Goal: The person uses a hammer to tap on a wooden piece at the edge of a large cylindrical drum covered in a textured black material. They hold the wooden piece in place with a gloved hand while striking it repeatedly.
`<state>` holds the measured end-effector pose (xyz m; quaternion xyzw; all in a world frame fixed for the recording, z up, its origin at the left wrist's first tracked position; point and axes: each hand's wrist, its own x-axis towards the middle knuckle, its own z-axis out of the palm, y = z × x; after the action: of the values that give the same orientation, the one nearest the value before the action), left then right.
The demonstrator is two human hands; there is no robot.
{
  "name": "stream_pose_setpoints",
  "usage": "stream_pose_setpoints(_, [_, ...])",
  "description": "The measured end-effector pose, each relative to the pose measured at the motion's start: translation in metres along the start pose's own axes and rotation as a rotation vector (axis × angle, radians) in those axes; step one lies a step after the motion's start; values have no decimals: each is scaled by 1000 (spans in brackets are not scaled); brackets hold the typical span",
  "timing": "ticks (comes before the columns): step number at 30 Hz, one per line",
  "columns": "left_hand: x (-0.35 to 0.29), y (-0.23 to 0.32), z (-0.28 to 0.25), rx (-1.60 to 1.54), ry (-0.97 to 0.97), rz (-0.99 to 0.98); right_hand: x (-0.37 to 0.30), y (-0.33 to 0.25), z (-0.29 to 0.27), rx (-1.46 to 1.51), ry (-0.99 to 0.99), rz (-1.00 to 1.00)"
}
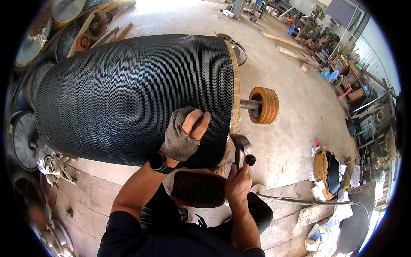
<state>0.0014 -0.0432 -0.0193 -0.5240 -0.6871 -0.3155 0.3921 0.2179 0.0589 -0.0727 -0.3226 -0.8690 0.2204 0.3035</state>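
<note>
Two bare forearms come up from the lower edge. Nearest, the right hand (238, 184) is wrapped tight around the handle of a hammer (241, 150), whose head sits just beside the wooden end flange (235, 85) of the big drum (132, 94). Left of it a dark oval pad (198, 188) lies on the floor. Further up, the left hand (185, 132), in a grey fingerless glove with a black wristwatch, presses on the drum's ribbed black winding near the right rim, fingers curled and pinched together. Beyond the flange an axle carries an orange wheel (264, 105). Open concrete floor (295, 107) spreads right; metal discs (25, 137) crowd the left.
</note>
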Motion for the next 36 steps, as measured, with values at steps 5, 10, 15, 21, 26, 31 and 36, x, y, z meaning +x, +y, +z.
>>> stream_pose_setpoints(5, [6,1,0,16,24,19,-33,10,-5,384,140,35])
stream_pose_setpoints(10, [5,-1,2,34,56,17,1,8,9,-31,80,4])
stream_pose_setpoints(15, [11,0,9,104,97,6,-31,33,9,331,36,205])
stream_pose_setpoints(21, [17,-13,7,237,49,37,-29,7,-20,333,2,136])
stream_pose_setpoints(26, [15,48,0,-90,26,-88,-39,18,-13,436,-18,221])
stream_pose_setpoints(31, [-14,81,22,-304,-72,-177,-34,12,-10,459,36,207])
stream_pose_setpoints(36, [-8,79,20,-323,-178,-218,-34,16,-7,400,-6,186])
